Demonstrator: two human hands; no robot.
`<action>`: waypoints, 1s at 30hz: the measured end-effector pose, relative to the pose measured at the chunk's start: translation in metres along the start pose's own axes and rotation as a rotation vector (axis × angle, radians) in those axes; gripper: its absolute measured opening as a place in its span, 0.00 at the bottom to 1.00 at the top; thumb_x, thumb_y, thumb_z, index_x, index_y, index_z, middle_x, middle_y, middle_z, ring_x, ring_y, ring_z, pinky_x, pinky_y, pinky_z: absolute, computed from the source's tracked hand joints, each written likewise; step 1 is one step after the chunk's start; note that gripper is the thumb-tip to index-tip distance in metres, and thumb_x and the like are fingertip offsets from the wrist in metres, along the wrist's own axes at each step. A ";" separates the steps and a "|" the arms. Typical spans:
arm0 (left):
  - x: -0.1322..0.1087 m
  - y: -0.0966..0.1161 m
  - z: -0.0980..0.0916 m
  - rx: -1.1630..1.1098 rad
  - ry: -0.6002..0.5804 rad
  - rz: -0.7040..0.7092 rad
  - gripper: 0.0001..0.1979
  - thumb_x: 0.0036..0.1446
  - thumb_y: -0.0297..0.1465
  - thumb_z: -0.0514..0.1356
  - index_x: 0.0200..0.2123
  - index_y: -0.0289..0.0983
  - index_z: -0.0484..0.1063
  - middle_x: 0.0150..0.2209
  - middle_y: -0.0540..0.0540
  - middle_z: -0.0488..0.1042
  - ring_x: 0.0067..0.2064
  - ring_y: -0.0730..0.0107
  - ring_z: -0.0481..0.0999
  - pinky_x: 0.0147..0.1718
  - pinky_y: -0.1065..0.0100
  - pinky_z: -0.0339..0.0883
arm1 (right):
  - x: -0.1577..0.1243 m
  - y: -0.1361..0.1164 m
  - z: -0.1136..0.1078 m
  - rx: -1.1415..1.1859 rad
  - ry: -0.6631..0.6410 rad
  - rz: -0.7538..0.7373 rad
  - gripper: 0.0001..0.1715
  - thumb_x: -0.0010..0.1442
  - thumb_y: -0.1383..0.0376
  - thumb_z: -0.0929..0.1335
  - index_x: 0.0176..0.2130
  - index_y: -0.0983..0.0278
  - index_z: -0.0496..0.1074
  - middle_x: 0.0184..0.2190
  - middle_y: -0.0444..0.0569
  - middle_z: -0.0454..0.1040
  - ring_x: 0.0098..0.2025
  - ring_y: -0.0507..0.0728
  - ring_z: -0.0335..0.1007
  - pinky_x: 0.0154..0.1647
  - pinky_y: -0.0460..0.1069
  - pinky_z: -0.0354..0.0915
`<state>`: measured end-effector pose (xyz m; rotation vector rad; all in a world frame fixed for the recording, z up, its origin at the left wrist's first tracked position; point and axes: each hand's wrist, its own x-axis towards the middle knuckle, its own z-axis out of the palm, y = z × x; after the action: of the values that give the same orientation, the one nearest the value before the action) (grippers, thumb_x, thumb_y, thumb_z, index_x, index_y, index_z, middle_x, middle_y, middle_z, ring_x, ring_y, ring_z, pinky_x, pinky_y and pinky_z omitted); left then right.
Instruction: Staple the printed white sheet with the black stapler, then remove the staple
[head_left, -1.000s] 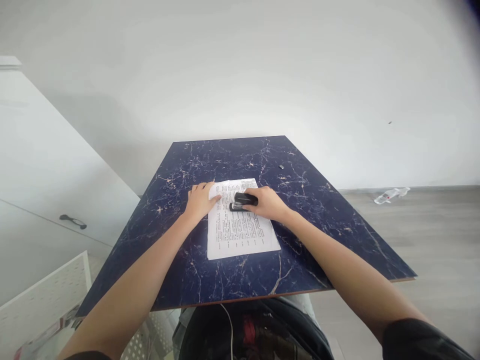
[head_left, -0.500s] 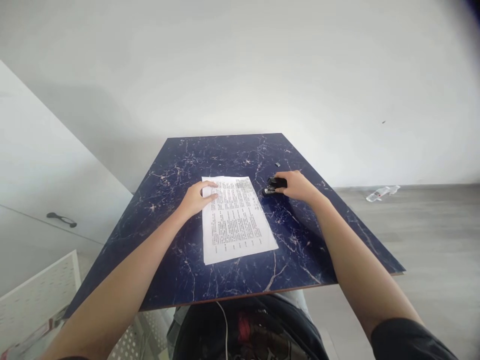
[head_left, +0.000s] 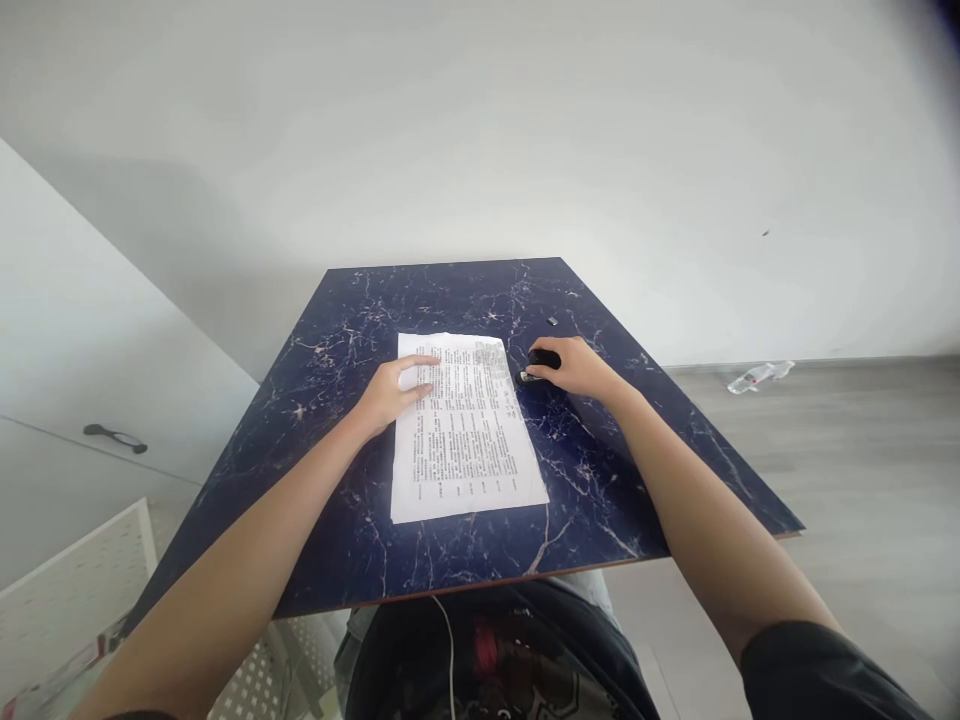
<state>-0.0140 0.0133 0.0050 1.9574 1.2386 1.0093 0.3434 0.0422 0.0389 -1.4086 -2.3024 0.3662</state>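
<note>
Printed white paper (head_left: 472,440) lies on a dark blue marble-patterned table (head_left: 360,560). My left hand (head_left: 386,395) rests on its left edge, thumb and fingers spread over the print. Just right of the paper's upper right edge, a black stapler (head_left: 541,360) is gripped by my right hand (head_left: 577,368). The stapler's front end points left, toward the sheet, close to its edge. My fingers cover its rear part. Whether the paper is one sheet or a stack, I cannot tell.
A small dark metallic piece (head_left: 552,321) lies on the table beyond the stapler. The table's far edge is near a pale wall (head_left: 450,130). A clear plastic item (head_left: 760,377) is on the floor at right. A white cabinet with a black handle (head_left: 115,437) stands at left.
My right hand has brought the stapler slightly left, closer to the paper, and its jaws look less spread. The paper has shifted and turned slightly under my left hand. The view has tilted a little.
</note>
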 end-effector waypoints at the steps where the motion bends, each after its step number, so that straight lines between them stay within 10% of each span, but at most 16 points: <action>1: 0.000 0.000 0.001 -0.006 -0.005 -0.002 0.21 0.57 0.30 0.66 0.55 0.43 0.78 0.58 0.44 0.78 0.61 0.54 0.76 0.66 0.47 0.62 | 0.000 -0.002 0.001 0.011 -0.001 -0.006 0.19 0.62 0.55 0.70 0.50 0.61 0.79 0.46 0.54 0.82 0.47 0.67 0.78 0.48 0.59 0.70; 22: -0.005 0.012 0.015 -0.005 -0.073 -0.064 0.20 0.56 0.31 0.68 0.53 0.43 0.79 0.58 0.44 0.78 0.61 0.51 0.75 0.66 0.45 0.59 | 0.000 -0.023 0.013 0.167 -0.022 -0.073 0.18 0.62 0.52 0.72 0.45 0.60 0.80 0.42 0.51 0.82 0.41 0.61 0.77 0.43 0.55 0.68; 30: -0.006 0.019 0.018 -0.030 -0.061 -0.113 0.20 0.55 0.30 0.68 0.52 0.43 0.79 0.58 0.43 0.77 0.60 0.52 0.75 0.64 0.46 0.61 | 0.007 -0.024 0.022 -0.052 0.050 0.092 0.34 0.75 0.47 0.55 0.25 0.61 0.67 0.25 0.50 0.73 0.28 0.57 0.67 0.32 0.53 0.55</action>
<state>0.0080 -0.0010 0.0088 1.8593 1.2775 0.8998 0.3118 0.0370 0.0311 -1.5349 -2.2279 0.2962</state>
